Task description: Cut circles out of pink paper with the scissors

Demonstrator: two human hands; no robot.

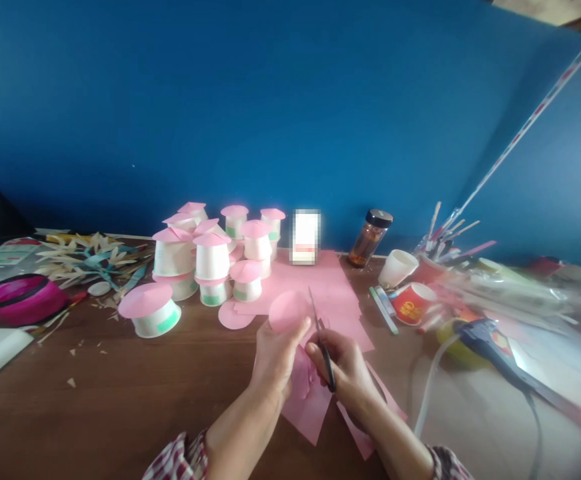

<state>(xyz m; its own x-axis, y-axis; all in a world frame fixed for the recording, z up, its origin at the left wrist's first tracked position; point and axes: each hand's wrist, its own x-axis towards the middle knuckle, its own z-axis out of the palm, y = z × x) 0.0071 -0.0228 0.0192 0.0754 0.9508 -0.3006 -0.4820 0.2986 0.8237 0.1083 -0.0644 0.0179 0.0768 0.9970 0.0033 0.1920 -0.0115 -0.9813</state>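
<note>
My left hand point(279, 357) pinches a round pink paper disc point(287, 311) between thumb and fingers, over the table. In my right hand point(344, 367) is a pair of scissors point(326, 357) with dark handles, its blades pointing up and away beside the disc's right edge. Pink paper scraps point(310, 417) lie beneath both hands. Another pink paper circle point(235, 315) rests on the table just left of the sheets. Behind it are several white paper cups point(213, 259) with pink cone-shaped paper tops, some stacked.
Large pink sheets point(327, 280) lie behind my hands. A dark-capped jar point(370, 238), a white cup point(398, 268), a red cup point(414, 303) and a glue gun point(493, 350) with its cord are at right. Dried leaf-like strips point(100, 257) and a magenta bowl-like item point(23, 299) are at left.
</note>
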